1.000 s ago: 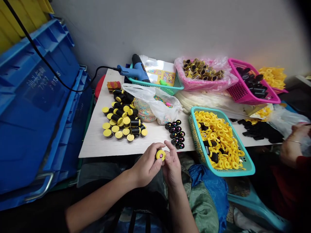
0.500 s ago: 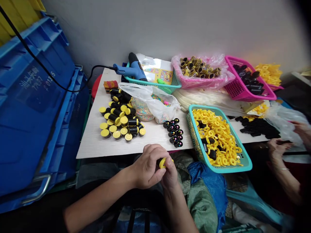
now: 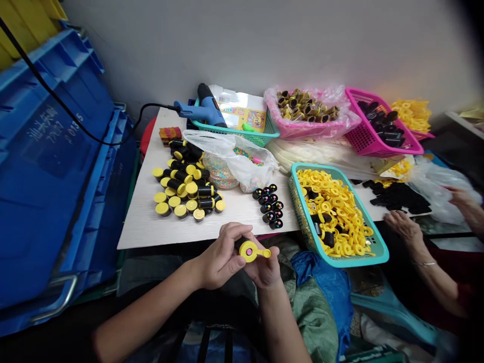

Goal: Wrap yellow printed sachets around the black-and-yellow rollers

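Note:
Both hands meet just below the near edge of the white table [image 3: 147, 229]. My left hand [image 3: 221, 257] is closed around a small black tube topped by a yellow cap [image 3: 249, 250] that has a pink dot in its middle and a small ring tab sticking out to the right. My right hand [image 3: 264, 269] cups the same piece from below, fingers curled. On the table beyond lie a cluster of finished black tubes with yellow caps [image 3: 185, 189] and a short row of open black tubes filled with coloured beads [image 3: 270, 204].
A teal basket of yellow caps [image 3: 335, 214] overhangs the table edge at right. Behind are a bag of beads [image 3: 234, 161], a blue glue gun [image 3: 206, 108] in a teal basket, and pink baskets [image 3: 381, 131]. Blue crates [image 3: 49, 166] stand left. Another person's hand [image 3: 404, 227] works at right.
The cap now faces up with its ring tab showing; my right hand has shifted from over it to under it. The other person's hand has reached onto the table.

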A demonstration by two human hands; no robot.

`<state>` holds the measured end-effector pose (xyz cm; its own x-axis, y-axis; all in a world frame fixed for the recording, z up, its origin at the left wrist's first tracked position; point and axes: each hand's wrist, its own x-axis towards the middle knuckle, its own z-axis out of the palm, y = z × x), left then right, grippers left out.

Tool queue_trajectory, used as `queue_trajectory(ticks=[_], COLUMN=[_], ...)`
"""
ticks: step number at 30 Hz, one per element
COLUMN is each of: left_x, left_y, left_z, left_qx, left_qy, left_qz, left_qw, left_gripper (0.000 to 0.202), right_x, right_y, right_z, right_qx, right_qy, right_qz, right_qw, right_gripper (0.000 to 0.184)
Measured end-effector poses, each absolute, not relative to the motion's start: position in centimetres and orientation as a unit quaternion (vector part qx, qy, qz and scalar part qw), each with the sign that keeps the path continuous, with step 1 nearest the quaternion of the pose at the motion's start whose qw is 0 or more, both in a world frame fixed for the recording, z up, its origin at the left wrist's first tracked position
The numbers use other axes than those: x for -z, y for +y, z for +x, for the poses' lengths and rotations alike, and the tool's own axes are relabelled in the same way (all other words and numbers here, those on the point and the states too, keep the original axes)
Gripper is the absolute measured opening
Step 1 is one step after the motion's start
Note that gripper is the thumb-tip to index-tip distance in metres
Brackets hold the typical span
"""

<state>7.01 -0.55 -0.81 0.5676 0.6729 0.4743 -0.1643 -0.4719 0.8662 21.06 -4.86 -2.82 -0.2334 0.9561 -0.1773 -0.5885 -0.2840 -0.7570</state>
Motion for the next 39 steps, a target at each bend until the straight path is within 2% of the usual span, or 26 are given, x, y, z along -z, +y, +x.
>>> queue_trajectory(ticks=[2, 4, 8, 11, 18, 22, 27, 29, 31, 33, 36, 39], left_x=[1.0, 1.1, 1.1, 1.4, 2.1, 1.8, 0.5, 0.0, -0.7, -1.6, -2.8, -2.7], left_y=[-0.5, -0.3, -0.1, -0.4, -0.5, -0.1, 0.1, 0.7, 2.2, 4.6, 8.8, 12.3], left_z=[7.1, 7.1, 7.2, 7.2, 6.9, 6.7, 6.6, 6.3, 5.5, 4.2, 2.2, 0.9], left_qx=[-0.447, -0.444, -0.413, -0.407, -0.414, -0.401, -0.317, -0.306, -0.315, -0.317, -0.247, -0.173], left_qy=[0.164, 0.157, 0.162, 0.158, 0.192, 0.192, 0.166, 0.185, 0.231, 0.308, 0.413, 0.465], left_qz=[0.769, 0.8, 0.841, 0.846, 0.792, 0.818, 0.872, 0.879, 0.882, 0.879, 0.874, 0.868], left_qw=[0.426, 0.372, 0.309, 0.306, 0.406, 0.365, 0.334, 0.315, 0.264, 0.181, 0.071, 0.011], left_gripper=[0.048, 0.048, 0.047, 0.046, 0.05, 0.051, 0.035, 0.033, 0.034, 0.035, 0.038, 0.039], right_x=[2.9, 2.7, 1.7, 1.0, 0.8, 0.7, 1.7, 2.0, 2.0, 1.7, 0.8, 0.1], right_y=[-4.9, -5.0, -4.9, -4.8, -5.2, -5.1, -5.6, -5.6, -5.2, -4.2, -2.1, -0.2], right_z=[21.1, 21.0, 20.8, 20.8, 20.9, 20.2, 19.3, 19.6, 20.8, 22.8, 27.2, 31.2], right_qx=[-0.723, -0.71, -0.681, -0.678, -0.706, -0.684, -0.673, -0.687, -0.676, -0.609, -0.414, -0.185], right_qy=[-0.298, -0.316, -0.342, -0.369, -0.308, -0.295, -0.262, -0.28, -0.327, -0.364, -0.394, -0.447], right_qz=[-0.335, -0.342, -0.364, -0.358, -0.367, -0.391, -0.386, -0.381, -0.388, -0.444, -0.598, -0.716], right_qw=[0.525, 0.528, 0.536, 0.525, 0.521, 0.54, 0.574, 0.552, 0.534, 0.547, 0.561, 0.504], right_gripper=[0.085, 0.083, 0.06, 0.054, 0.052, 0.047, 0.033, 0.036, 0.046, 0.051, 0.042, 0.033])
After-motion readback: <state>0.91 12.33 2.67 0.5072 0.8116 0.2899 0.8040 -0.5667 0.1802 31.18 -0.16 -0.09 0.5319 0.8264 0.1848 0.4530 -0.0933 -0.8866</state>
